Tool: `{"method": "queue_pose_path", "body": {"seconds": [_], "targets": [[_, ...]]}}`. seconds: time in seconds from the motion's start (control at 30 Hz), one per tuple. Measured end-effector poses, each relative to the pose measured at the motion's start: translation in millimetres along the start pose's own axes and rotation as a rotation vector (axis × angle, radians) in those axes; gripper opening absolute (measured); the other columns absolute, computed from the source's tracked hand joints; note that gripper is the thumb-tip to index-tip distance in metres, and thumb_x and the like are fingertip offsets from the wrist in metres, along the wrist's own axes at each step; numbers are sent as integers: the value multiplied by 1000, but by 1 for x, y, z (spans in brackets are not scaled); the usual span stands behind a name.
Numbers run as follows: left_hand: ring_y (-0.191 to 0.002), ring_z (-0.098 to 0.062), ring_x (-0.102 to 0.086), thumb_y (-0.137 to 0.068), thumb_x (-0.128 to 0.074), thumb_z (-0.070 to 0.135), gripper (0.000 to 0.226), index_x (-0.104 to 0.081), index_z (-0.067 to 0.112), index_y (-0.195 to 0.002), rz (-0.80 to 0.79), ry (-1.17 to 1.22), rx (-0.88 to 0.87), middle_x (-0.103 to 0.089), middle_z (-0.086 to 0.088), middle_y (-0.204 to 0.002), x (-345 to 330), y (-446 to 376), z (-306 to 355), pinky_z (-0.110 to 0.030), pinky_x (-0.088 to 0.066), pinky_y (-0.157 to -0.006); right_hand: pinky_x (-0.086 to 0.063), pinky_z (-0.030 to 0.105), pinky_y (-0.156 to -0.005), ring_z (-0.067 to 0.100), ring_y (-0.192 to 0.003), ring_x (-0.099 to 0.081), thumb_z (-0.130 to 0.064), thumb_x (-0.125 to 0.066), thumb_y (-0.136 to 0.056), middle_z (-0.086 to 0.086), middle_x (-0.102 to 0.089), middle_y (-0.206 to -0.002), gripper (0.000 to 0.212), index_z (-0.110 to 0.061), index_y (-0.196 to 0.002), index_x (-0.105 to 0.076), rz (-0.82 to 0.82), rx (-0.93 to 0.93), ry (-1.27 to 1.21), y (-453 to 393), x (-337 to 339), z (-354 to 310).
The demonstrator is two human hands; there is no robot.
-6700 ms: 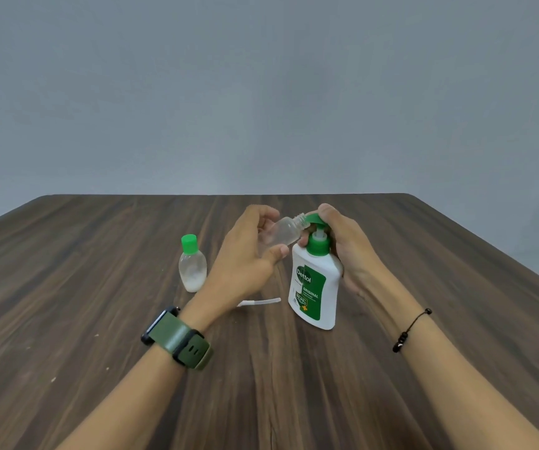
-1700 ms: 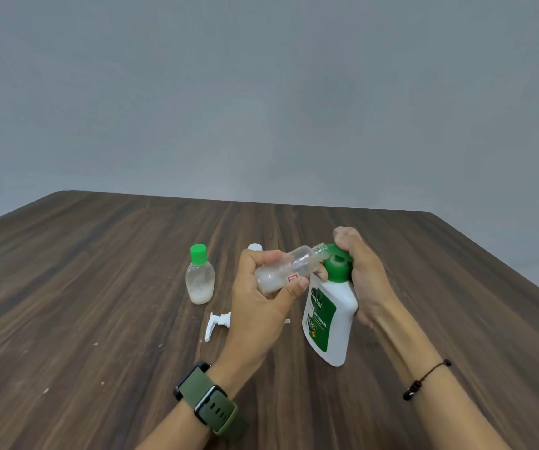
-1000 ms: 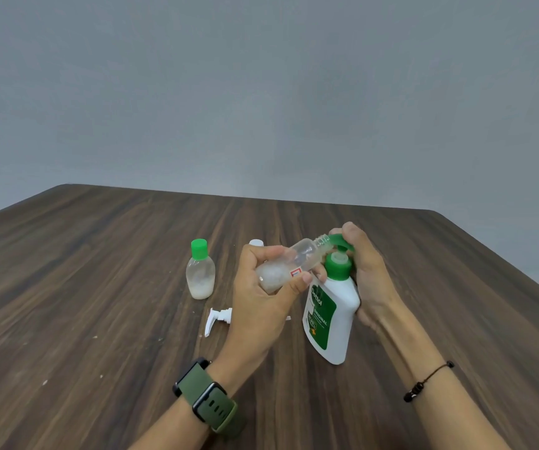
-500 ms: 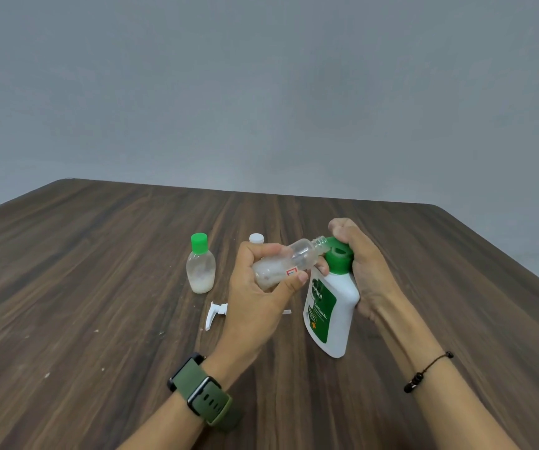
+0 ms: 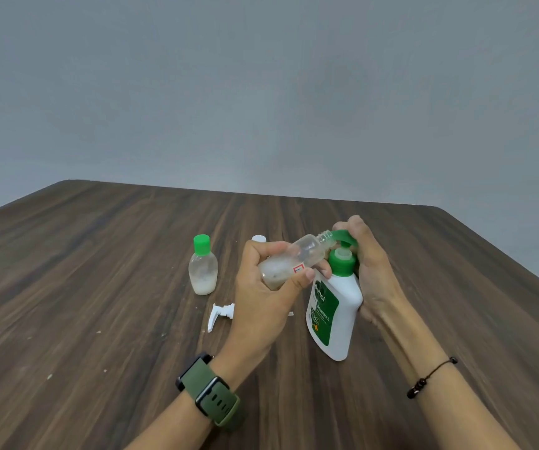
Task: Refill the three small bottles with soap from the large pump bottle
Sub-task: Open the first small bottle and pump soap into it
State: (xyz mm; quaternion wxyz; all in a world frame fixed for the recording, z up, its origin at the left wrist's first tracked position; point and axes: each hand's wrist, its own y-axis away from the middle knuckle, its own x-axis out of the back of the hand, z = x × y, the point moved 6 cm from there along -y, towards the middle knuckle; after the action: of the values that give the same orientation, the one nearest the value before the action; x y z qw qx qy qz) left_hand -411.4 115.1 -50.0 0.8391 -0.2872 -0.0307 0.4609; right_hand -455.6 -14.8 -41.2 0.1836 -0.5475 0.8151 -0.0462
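Note:
The large white pump bottle (image 5: 336, 306) with a green label and green pump head stands tilted on the wooden table (image 5: 99, 287). My right hand (image 5: 372, 271) grips it from the right, fingers over the raised pump head. My left hand (image 5: 265, 297) holds a small clear uncapped bottle (image 5: 297, 258) tilted, its open neck against the pump spout; some whitish soap sits in its lower end. A second small bottle (image 5: 203, 271) with a green cap stands upright to the left, soap in its bottom. Only the white cap of a third small bottle (image 5: 258, 238) shows behind my left hand.
A white spray-trigger top (image 5: 218, 315) lies on the table just left of my left wrist, its tube partly hidden under the hand. A green watch sits on my left wrist, a black cord bracelet on my right. A grey wall rises behind the table.
The pump head, pressed down half a second ago, has risen again under my right hand. The small clear bottle stays at the spout. The camera view has shifted slightly.

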Motion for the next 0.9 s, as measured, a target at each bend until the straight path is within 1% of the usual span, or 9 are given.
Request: {"method": "queue_pose_path", "body": {"seconds": [0.07,0.2,0.27,0.4,0.47,0.57,0.63,0.77,0.9], "targets": [[-80,-1,-64,-70,-72,1,39,-50,27,-89,8,-3,-8,-61,8,-90,-1,0,1,-20,-55,-68,-39,31,-60,16,-44,-44,-42,-41,-88,3,-48,-44,41,-23,-55,-56,14,-3,6,1,0,0],[-81,-1,-63,-70,-72,1,39,-50,26,-90,2,-19,-1,-60,3,-94,3,3,-2,-15,-53,-66,-37,29,-53,19,-42,-40,-24,-47,-76,6,-43,-45,9,-17,-75,-40,70,-6,15,-2,2,-1],[-79,1,-62,-71,-72,-1,39,-51,25,-90,2,-27,-11,-60,7,-91,3,3,-1,-13,-52,-64,-38,28,-54,19,-43,-41,-28,-47,-77,6,-44,-45,12,-17,-74,-44,51,-8,13,-2,2,0],[-78,7,-62,-71,-71,-3,39,-49,25,-89,-8,-28,-31,-63,27,-80,-2,1,2,-11,-51,-64,-40,29,-58,17,-44,-45,-47,-42,-86,4,-47,-44,43,-23,-53,-56,-8,-20,-22,3,-3,-2],[-78,6,-63,-71,-71,-2,39,-49,25,-89,-7,-35,-28,-63,27,-81,-1,1,0,-12,-51,-64,-39,30,-57,17,-42,-43,-33,-43,-88,5,-46,-43,36,-20,-56,-51,32,-14,-3,1,-1,-2],[-80,3,-62,-71,-71,-1,39,-50,25,-89,-2,-22,-12,-61,14,-87,3,3,-3,-12,-51,-64,-37,29,-52,18,-41,-40,-21,-47,-77,7,-41,-44,11,-17,-71,-39,87,3,-4,-1,2,-1],[-79,3,-62,-71,-71,-1,38,-50,25,-89,-2,-17,-16,-58,7,-90,3,3,-1,-12,-51,-64,-37,29,-53,19,-42,-40,-25,-47,-77,7,-42,-45,12,-17,-72,-39,80,14,-8,-2,3,0],[-77,2,-63,-70,-71,3,35,-51,24,-89,-10,8,-28,-60,8,-87,-2,1,1,-16,-53,-66,-38,30,-57,19,-44,-41,-43,-42,-87,6,-46,-44,40,-21,-56,-53,19,14,-3,1,-1,-1],[-80,2,-63,-71,-72,1,38,-50,26,-89,2,-32,-25,-59,11,-87,2,2,-3,-14,-52,-66,-38,30,-55,17,-42,-42,-28,-47,-80,5,-44,-44,16,-20,-66,-45,64,21,20,-1,2,-1]]}}
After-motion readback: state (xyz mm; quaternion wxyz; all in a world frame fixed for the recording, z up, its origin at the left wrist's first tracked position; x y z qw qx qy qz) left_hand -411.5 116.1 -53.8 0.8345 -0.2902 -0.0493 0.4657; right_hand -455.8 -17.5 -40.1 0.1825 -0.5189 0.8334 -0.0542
